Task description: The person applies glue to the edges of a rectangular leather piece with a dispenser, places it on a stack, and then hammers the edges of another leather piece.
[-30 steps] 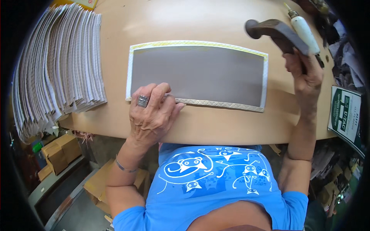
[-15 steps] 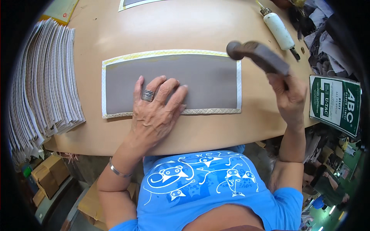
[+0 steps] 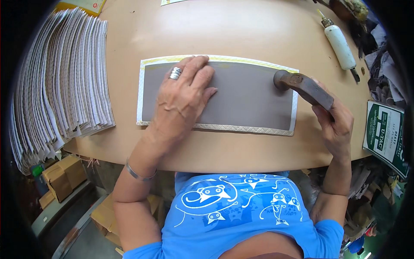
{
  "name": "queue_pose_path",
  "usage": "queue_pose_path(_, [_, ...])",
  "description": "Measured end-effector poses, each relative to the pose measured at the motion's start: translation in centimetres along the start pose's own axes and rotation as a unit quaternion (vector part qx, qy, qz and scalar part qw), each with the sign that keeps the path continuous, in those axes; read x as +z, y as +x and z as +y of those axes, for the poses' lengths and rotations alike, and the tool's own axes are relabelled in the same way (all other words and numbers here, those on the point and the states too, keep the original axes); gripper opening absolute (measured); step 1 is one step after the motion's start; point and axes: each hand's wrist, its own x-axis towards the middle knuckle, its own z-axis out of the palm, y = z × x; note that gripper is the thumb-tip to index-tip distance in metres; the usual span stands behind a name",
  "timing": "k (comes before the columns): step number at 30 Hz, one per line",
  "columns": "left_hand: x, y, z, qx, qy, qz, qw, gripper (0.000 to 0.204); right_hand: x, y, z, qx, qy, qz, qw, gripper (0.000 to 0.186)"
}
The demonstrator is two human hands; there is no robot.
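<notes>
Left hand (image 3: pixel 181 97): fingers (image 3: pixel 202 77) are resting loosely, ungripped, on the grey panel (image 3: pixel 246 97)
Right hand (image 3: pixel 338 125): fingers are grasping the hammer (image 3: pixel 310 90)
Panel: is lying flat on the table (image 3: pixel 233 151), beneath the left hand

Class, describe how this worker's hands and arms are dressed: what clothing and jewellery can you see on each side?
The left hand wears a wide, banded silver ring, and a slim silver bangle circles the left forearm. No jewellery shows on the right hand. Both upper arms have short, bright blue sleeves.
</notes>
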Motion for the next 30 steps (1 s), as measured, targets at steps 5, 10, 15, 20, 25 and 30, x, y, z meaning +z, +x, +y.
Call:
queue_pose_path(5, [-0.5,0.3,-0.7,-0.004,-0.008,-0.021,1.000,0.030,0.2,-0.3,0.1,0.012,0.016,0.010,1.000,0.040])
queue_pose_path(10, [-0.7,0.7,-1.0,-0.031,-0.050,-0.039,0.998,0.031,-0.4,-0.9,0.5,0.028,0.028,0.017,0.999,0.038])
queue_pose_path(15, [-1.7,2.6,-0.2,-0.005,0.019,-0.090,0.996,0.033,-1.3,-1.6,1.1,0.043,0.011,0.061,0.997,0.035])
queue_pose_path(20, [1.1,6.0,2.3,0.074,-0.033,-0.090,0.993,0.030,-2.4,-1.6,1.0,0.043,-0.015,0.072,0.996,0.036])
queue_pose_path(25, [4.1,8.4,3.8,0.086,-0.022,-0.069,0.994,0.027,-1.8,-1.8,0.8,0.013,-0.014,0.026,0.999,0.043])
queue_pose_path(30, [4.0,8.9,3.8,0.056,-0.101,-0.108,0.987,0.024,-1.1,-2.1,0.9,0.009,-0.010,0.005,1.000,0.053])
